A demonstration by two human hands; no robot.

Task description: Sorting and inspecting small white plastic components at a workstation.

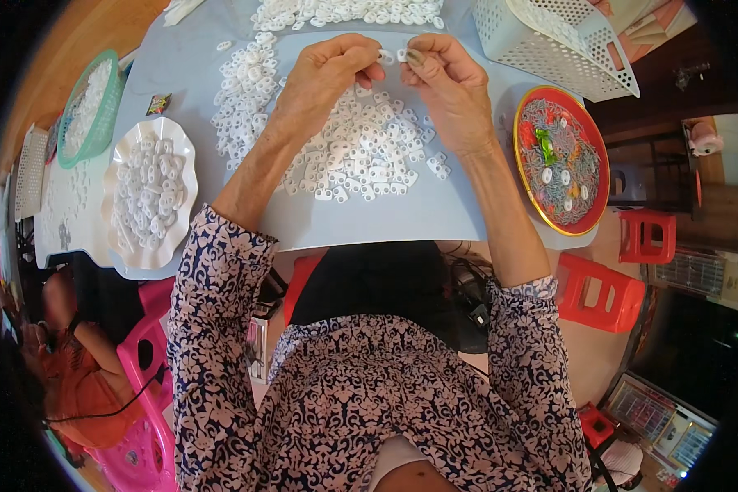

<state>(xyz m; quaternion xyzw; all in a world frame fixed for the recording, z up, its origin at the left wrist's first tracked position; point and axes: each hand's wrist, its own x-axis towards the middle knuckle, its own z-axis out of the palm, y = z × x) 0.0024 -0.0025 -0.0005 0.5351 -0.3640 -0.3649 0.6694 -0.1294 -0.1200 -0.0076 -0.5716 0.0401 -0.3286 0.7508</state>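
Note:
Over the far part of the grey table (369, 225), my left hand (324, 78) pinches a small white oval plastic piece (386, 56) between thumb and fingers. Close beside it, my right hand (451, 86) grips a second white plastic piece (402, 55). The two pieces nearly meet; whether they touch I cannot make out. Below my hands spreads a loose heap of similar white pieces (361, 160) with dark holes. Another heap (242, 102) lies beyond my left forearm.
A scalloped white dish (188, 164) of white pieces stands left; a red round tray (602, 176) of small grey parts stands right. A white perforated basket (586, 74) is far right, a green basket (113, 98) far left. Red stools (603, 291) and a seated person (86, 385) flank the table.

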